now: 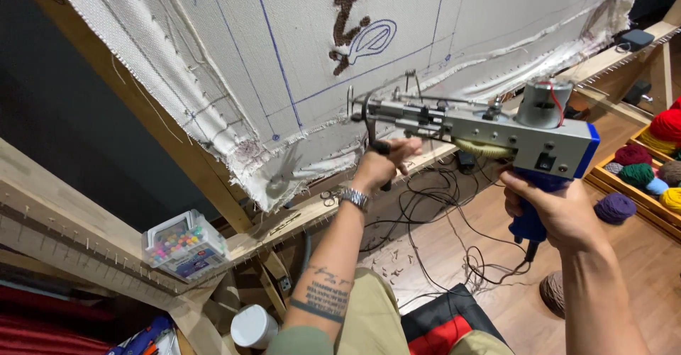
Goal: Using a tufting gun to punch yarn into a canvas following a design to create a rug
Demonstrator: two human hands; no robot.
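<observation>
Up in front of the cloth (234, 50), I hold the tufting gun (489, 124) in the air with both hands. My right hand (557, 209) is closed around the blue grip at the back. My left hand (386, 160) is closed on the black front handle, just under the needle end. I think the gun is heavy and hard, with a metal body and a motor on top, so two hands are best. Thin front parts look easy to bend. Cloth is stretched on a wood frame (64, 206). Yarn balls (649, 160) sit in a tray on my right. Wires (433, 213) lie on the floor below.
</observation>
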